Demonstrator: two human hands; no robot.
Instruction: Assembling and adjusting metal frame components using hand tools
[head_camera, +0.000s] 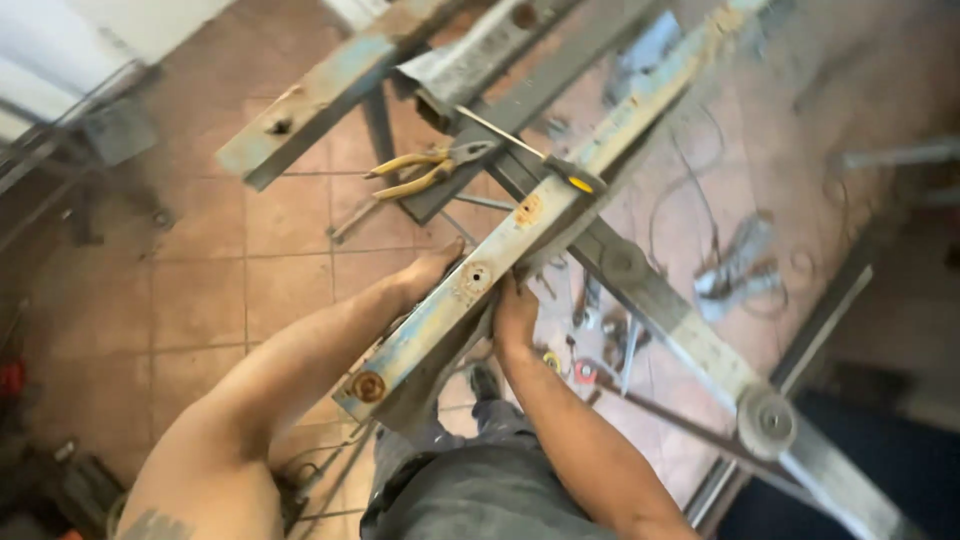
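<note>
Rail (470, 285), a long blue-painted steel channel flecked with rust, lies diagonally across my view, its near end low at centre and its far end running up to the top right. I see a rusty bolt (367, 386) at that near end and two more rusted holes further along. My left hand (432, 268) lies against the rail's left edge, fingers mostly hidden behind the metal, so I cannot tell how firmly it grips. My right hand (514, 315) comes up from below and wraps the rail's lower edge, closed on it. Grey trousers (470, 490) and a dark shoe (485, 380) show beneath the rail, over a tiled floor (200, 290).

Just right of my right hand, small parts (585, 365) lie scattered on the floor, some round, one red. A grey steel bar (700, 345) crosses beneath the rail towards the lower right, carrying a round wheel (768, 422).

Further along, a screwdriver (545, 160) with a black and yellow handle rests on the rail. Left of it, yellow-handled pliers (425, 168) sit on a dark bar. Beyond that, another blue rusted channel (320, 95) slants to the upper left. Wire loops (700, 190) lie on the floor at the right.
</note>
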